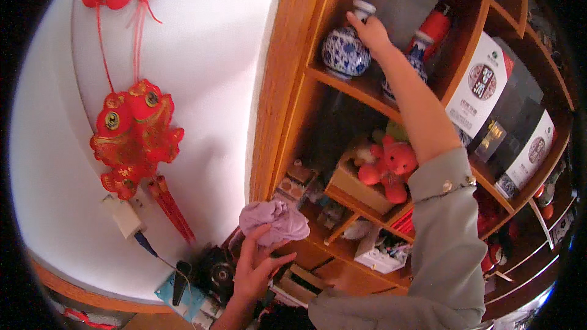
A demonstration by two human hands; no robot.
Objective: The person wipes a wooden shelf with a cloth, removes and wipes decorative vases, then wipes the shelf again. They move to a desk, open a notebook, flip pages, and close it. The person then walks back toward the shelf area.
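Note:
My right hand [371,34] reaches up into a wooden shelf compartment and grips the neck of a round blue-and-white porcelain vase [346,52], which stands on or just over the compartment's floor. Beside it, partly behind my forearm, is a second blue-and-white vase [417,55] with a slender neck, and a red object [435,27] is behind that. Lower down, in front of the cabinet, my left hand [259,256] holds a crumpled pinkish-purple cloth [275,223].
A red plush toy [390,165] sits in a box on the shelf below. White-and-black printed boxes [481,82] fill the compartment at right. Red fish ornaments [135,135] hang on the white wall, near a plugged-in charger [124,217]. The wooden divider [467,46] borders the vases.

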